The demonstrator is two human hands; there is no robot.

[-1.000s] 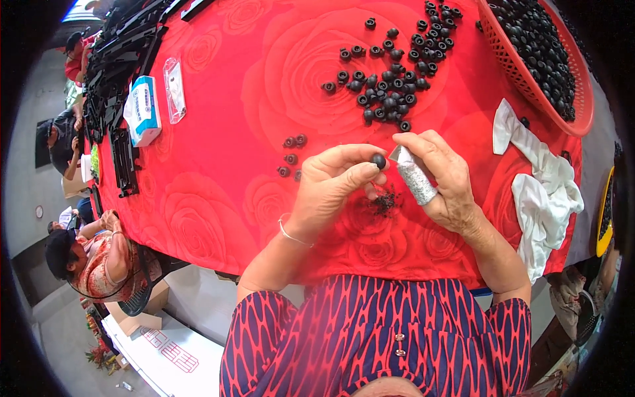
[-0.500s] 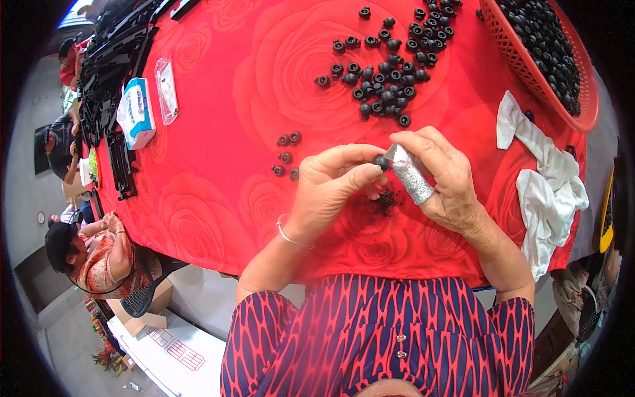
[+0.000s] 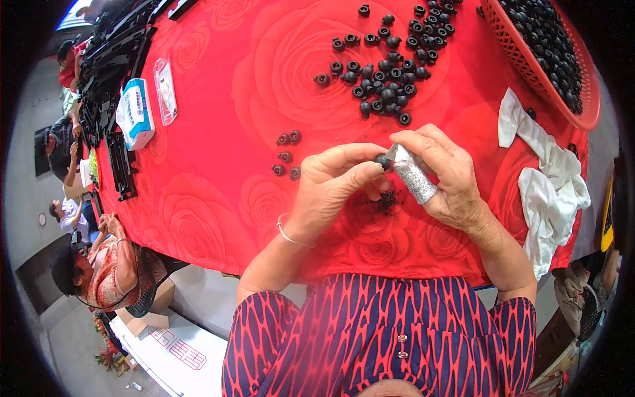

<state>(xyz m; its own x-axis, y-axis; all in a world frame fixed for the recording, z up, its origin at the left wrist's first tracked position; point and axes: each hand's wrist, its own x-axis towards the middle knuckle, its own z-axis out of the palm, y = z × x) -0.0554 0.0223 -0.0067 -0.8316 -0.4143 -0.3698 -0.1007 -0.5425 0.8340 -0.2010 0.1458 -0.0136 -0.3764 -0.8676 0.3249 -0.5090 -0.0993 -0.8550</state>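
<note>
My left hand pinches a small round black plastic part between thumb and fingertips. Against that part my right hand holds a small blade, gripped between its bent index finger and thumb. A shiny silver wrap covers what looks like the right thumb. Below the fingertips lies a little heap of black shavings on the red cloth. Left of my left hand sit several black parts. Many more black parts are scattered beyond my hands.
A red plastic basket full of black parts stands at the far right, with white cloth gloves nearer me. To the left are a tissue pack, a clear plastic pouch and piled black strips. People sit along the left edge.
My hands stay nearly in place, the right one shifting very slightly. The shavings heap looks a little different. At the left, a seated person has moved their head and raised their hands.
</note>
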